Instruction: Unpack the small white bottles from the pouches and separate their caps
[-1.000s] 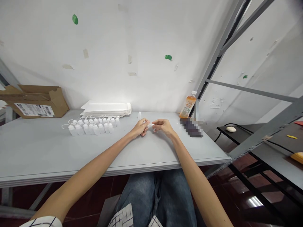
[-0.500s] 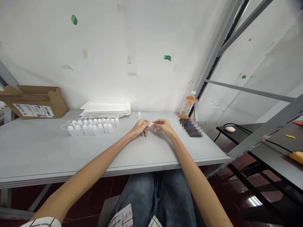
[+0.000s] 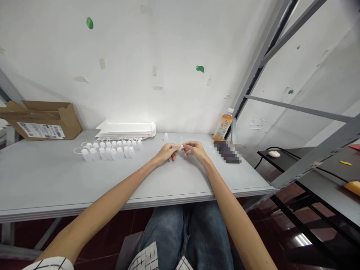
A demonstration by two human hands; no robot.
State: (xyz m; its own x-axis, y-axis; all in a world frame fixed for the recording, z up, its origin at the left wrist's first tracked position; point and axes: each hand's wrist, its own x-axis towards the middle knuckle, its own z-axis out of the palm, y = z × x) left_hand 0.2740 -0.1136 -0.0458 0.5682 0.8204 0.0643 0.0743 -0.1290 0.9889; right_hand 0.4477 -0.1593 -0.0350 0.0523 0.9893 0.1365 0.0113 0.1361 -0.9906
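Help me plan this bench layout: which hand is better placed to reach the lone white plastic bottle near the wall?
Probably the left hand: the lone white plastic bottle stands just beyond it, while the right hand is farther off. Both hands are occupied with a thin white strip.

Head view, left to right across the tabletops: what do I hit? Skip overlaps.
Cardboard box → small white bottles in rows → left hand → right hand → orange drink bottle → white computer mouse.
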